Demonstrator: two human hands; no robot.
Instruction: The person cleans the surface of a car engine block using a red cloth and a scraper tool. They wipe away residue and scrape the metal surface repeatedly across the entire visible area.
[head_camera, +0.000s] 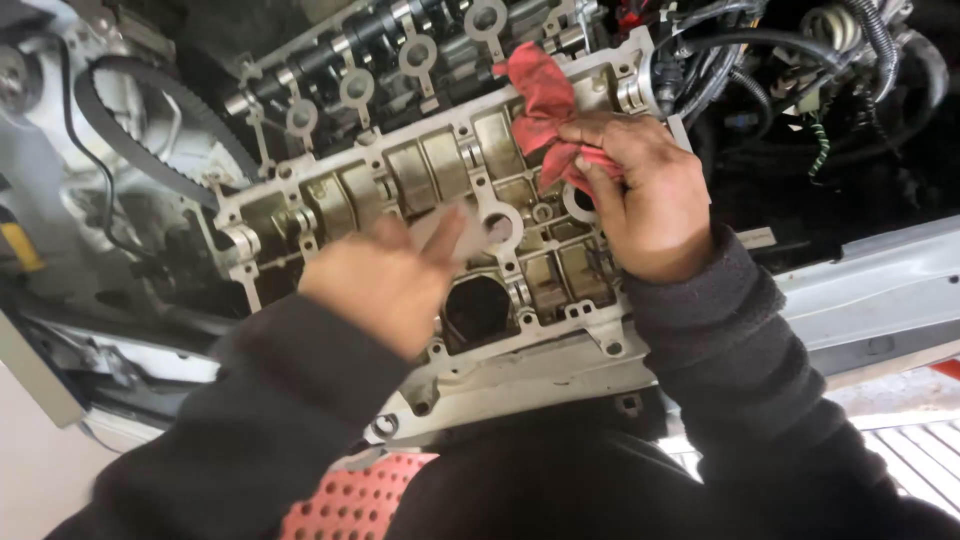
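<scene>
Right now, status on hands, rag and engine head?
Right hand presses red rag on cylinder head. Left hand hovers blurred over the head, holding nothing visible. Timing belt off left, apart; nothing blocking.

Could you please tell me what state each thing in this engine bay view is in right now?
Cylinder head: uncovered, cam bearing saddles bare and oily.
Red rag: crumpled, pressed on the head under the right hand.
Right hand: closed on the rag.
Left hand: blurred, fingers extended over the head; whether it holds anything is unclear.
Camshaft: lying behind the head.
Timing belt: slack, hanging loose in a loop.
</scene>
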